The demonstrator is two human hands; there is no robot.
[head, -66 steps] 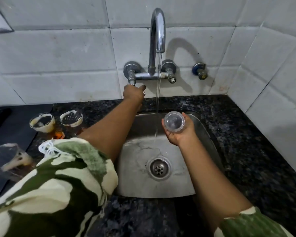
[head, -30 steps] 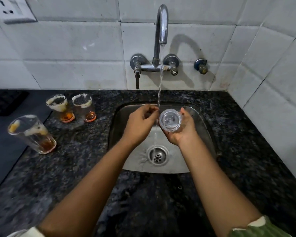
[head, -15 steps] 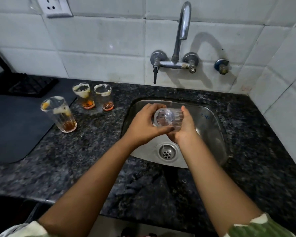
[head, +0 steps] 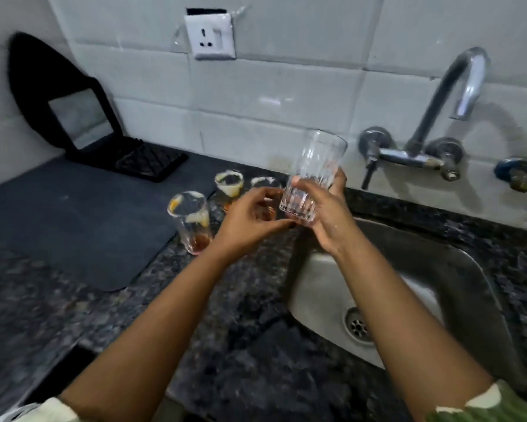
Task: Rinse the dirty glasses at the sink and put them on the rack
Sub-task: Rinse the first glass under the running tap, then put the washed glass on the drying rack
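Glass rinsed, wet and breakable

Glass (head: 312, 175) is up over the bench's sink-side edge, upright, rim uppermost. My right hand (head: 327, 217) has its grip curled round the lower wall and base; my left hand (head: 250, 222) holds nothing, fingertips at the base. I judge it light, rigid, slick: hold low on the ribbed wall.
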